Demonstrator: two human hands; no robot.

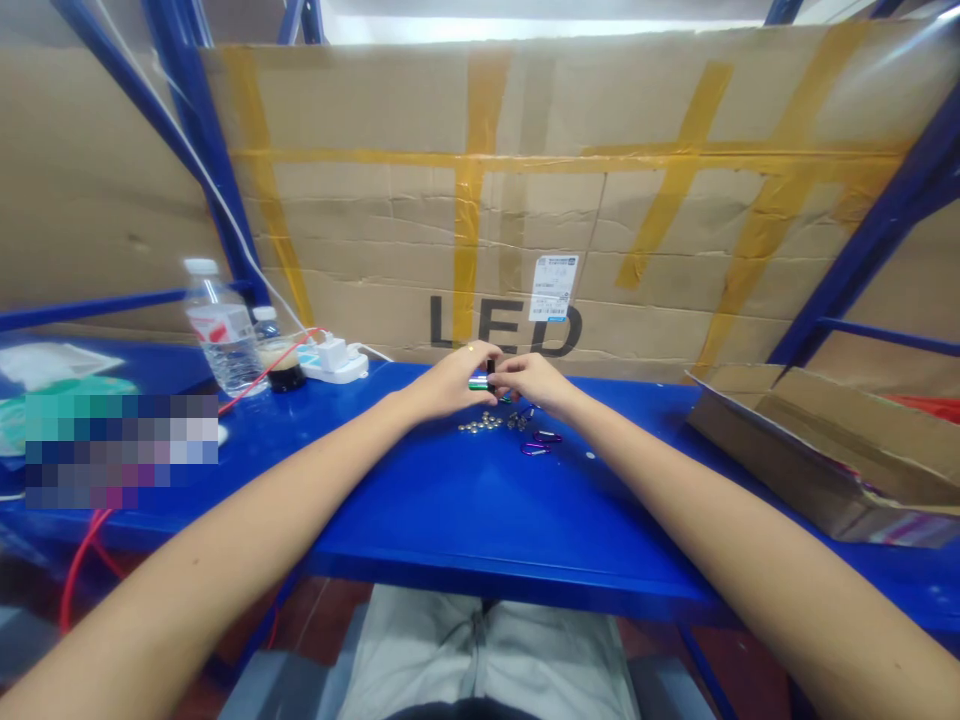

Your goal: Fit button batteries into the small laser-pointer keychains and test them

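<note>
Both my arms reach out over a blue metal table (465, 510). My left hand (454, 380) and my right hand (536, 382) meet at the far middle of it, fingers pinched together around a small green and black part (481, 381) held between them. Just in front of the hands lie several small silver metal pieces (480, 424) in a loose cluster. Beside them rest two small purple clips or rings (541, 443). What the green part is exactly I cannot make out.
A water bottle (223, 335) and a dark cup (283, 362) stand at the left, next to a white power adapter (335, 358) with a red cable. An open cardboard box (825, 450) sits on the right. A taped cardboard sheet marked LED (525, 200) walls the back.
</note>
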